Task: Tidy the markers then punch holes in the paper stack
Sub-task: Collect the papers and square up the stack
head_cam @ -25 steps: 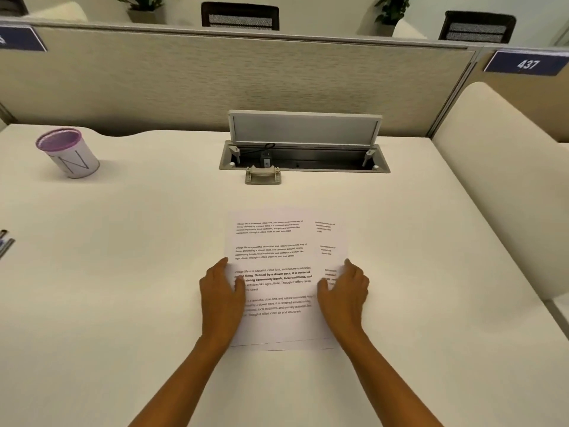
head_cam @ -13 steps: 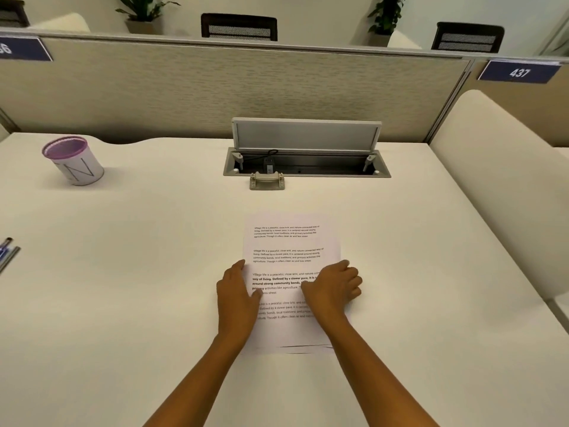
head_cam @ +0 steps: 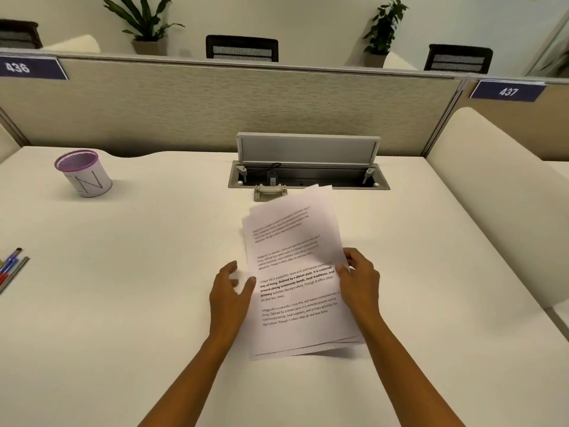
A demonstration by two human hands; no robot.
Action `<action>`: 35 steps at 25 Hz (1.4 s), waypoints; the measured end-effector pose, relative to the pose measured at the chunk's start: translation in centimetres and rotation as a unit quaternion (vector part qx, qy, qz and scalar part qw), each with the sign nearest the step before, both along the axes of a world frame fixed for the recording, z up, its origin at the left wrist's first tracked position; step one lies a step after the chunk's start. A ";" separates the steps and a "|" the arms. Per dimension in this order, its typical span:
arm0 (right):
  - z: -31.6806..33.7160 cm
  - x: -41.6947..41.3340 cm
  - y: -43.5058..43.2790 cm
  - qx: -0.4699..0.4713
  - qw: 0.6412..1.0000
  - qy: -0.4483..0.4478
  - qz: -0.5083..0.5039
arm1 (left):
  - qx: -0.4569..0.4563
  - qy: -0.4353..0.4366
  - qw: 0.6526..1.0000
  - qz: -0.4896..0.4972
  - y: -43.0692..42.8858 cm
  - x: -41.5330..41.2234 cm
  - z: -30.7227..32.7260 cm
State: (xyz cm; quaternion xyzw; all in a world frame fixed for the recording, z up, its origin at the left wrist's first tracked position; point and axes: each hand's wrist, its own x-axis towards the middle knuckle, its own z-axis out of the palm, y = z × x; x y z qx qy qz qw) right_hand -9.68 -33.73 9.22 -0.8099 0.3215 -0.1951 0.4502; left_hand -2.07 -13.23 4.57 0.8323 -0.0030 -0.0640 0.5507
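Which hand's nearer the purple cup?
Left. The left hand is at the left edge of the paper stack, toward the purple cup; the right hand holds its right edge.

The off-white bench has a wavy far edge at the left. Sunk into its far middle is a cable well, its grey lid standing open. Just in front of the well sits a small beige object. Far left stands a white, purple-rimmed pen cup marked N. A few markers lie at the left edge. The paper stack rests its near edge on the bench, its far end raised.
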 end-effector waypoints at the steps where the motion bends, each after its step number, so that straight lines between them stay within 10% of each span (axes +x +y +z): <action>1: 0.4 -0.1 0.0 0.010 1.000 -0.026 0.005 | -0.016 0.013 1.000 0.004 0.1 0.4 0.3; 12: 4.6 -0.3 3.2 0.083 0.970 -0.229 0.013 | -0.157 -0.218 0.963 0.030 -0.2 0.7 10.4; 35: 2.9 -2.6 5.8 0.122 0.967 -0.225 -0.016 | -0.155 -0.239 0.953 0.098 0.7 -3.3 8.7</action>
